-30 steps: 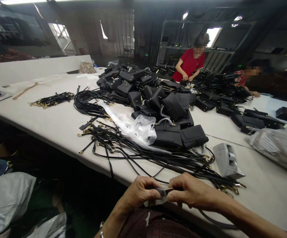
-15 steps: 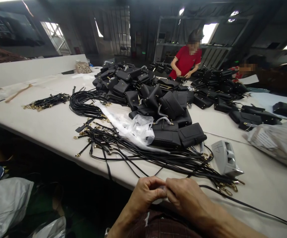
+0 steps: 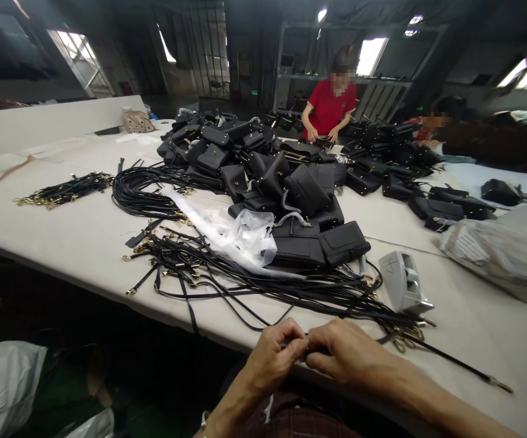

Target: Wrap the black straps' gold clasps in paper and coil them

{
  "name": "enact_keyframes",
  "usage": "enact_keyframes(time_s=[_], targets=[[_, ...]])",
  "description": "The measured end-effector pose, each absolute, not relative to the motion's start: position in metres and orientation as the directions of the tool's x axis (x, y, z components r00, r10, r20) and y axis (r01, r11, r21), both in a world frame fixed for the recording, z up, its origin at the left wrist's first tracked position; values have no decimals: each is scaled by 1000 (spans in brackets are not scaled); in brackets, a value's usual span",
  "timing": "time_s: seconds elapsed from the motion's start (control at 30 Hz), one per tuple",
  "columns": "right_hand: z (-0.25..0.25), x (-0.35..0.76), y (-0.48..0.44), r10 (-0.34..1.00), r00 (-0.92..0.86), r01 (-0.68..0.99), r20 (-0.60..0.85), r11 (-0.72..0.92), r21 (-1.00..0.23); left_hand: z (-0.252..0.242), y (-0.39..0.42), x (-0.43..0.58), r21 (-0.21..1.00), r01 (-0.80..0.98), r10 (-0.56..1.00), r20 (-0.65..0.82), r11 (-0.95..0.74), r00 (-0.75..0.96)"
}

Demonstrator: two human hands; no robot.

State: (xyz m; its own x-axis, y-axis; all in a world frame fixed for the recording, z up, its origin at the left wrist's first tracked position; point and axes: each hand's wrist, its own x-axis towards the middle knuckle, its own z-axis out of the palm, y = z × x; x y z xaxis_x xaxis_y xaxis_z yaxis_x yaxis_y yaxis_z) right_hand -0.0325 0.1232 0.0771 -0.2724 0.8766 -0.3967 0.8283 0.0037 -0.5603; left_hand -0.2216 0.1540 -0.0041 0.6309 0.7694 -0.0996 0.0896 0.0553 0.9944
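since the earlier frame one strap has shifted, its gold end now showing; it slants rightward across the desk, nearer the right hand. that and the left hand pinch closed on a small, mostly hidden piece between them.

A maroon checked garment bears a whitish mark; the left wrist wears a silvery band
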Motion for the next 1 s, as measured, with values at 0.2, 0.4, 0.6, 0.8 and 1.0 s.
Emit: enact_keyframes(time_s=[0.2,0.4,0.6,0.8,1.0], targets=[[103,52,117,776,-156,675,-611,-367,-640,-37,152,-242,977,212,876,-100,-2,471],[128,60,119,832,-171,692,-528,-279,-665,0,144,-218,993,39,866,78,-112,493],[139,27,119,866,-346,760,-362,32,-649,47,122,-158,976,0,878,196,-218,437],[166,142,103,826,-289,679,-483,-179,-712,1,109,-186,982,98,984,152,-161,97],[196,208,93,853,-295,760,-431,-64,-647,-40,79,-201,959,244,985,164,-147,-52]])
